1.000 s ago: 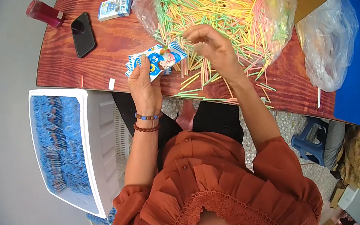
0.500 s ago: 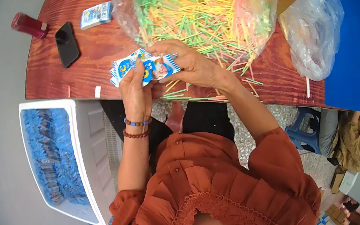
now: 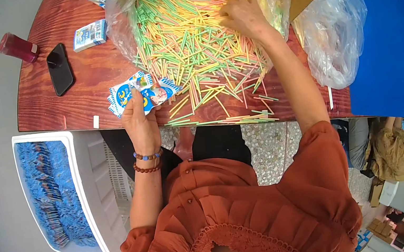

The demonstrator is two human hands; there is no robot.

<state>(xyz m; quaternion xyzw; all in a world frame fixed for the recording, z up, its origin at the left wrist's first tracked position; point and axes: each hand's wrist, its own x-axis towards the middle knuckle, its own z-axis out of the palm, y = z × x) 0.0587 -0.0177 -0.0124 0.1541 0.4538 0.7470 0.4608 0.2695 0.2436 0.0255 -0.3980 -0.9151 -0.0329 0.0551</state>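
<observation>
On the wooden table (image 3: 87,76), right hand (image 3: 243,16) digs into the coloured straw pile (image 3: 188,43), fingers curled; what it grips, cannot tell. Left hand (image 3: 140,121) clenches blue-and-white packets (image 3: 140,92) at the near edge. Advice: pinch few straws, keep packets fanned.

Your straws (image 3: 187,37): mixed green, yellow, pink, orange, in a clear plastic bag (image 3: 128,5). Your packets (image 3: 140,93): blue and white with cartoon print; same on the spare packet (image 3: 90,35). Table (image 3: 83,87) is reddish-brown woodgrain. Phone (image 3: 60,68) black, bottle (image 3: 18,48) dark red. Bin (image 3: 94,197) white, filled with blue wrappers (image 3: 55,193). Your blouse (image 3: 239,221) rust orange, bracelets (image 3: 147,162) blue and brown beads.
</observation>
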